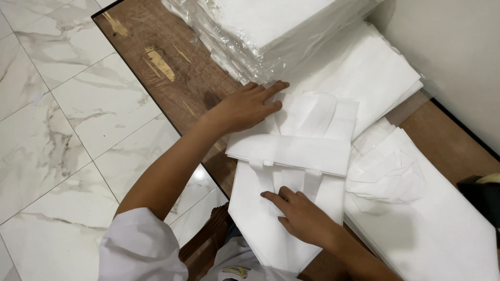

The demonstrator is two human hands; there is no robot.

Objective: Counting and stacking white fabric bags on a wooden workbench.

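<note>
Two bare hands press flat on a folded white fabric bag (291, 156) that lies on a brown wooden bench (172, 78). The left hand (247, 106) rests open, palm down, fingers stretched toward the far end of the bag, its fingertips just touching a plastic-wrapped stack of white bags (260, 31) at the far side of the bench. The right hand (302, 216) also lies open, fingers spread on the near part of the bag, just beside the two handle straps (284, 179) that run under a folded-over band across the middle. Neither hand grips anything.

The bag's near end reaches past the bench's near edge, over the person's lap. To the right of it, touching or overlapping, lies a loose pile of flat white bags (437, 229) with a crumpled clear plastic film (388, 174) on top. Behind the folded bag another flat stack of white bags (370, 67) sits against the pale wall (453, 57).

Open room on the bench is scarce: a bare strip of worn wood shows along the left edge, by the left forearm, and a smaller bare patch at the right near the wall. Beyond the left edge the white marble-patterned floor (57, 130) lies well below. A dark object (482, 195) shows at the right edge of the view, too cut off to tell.
</note>
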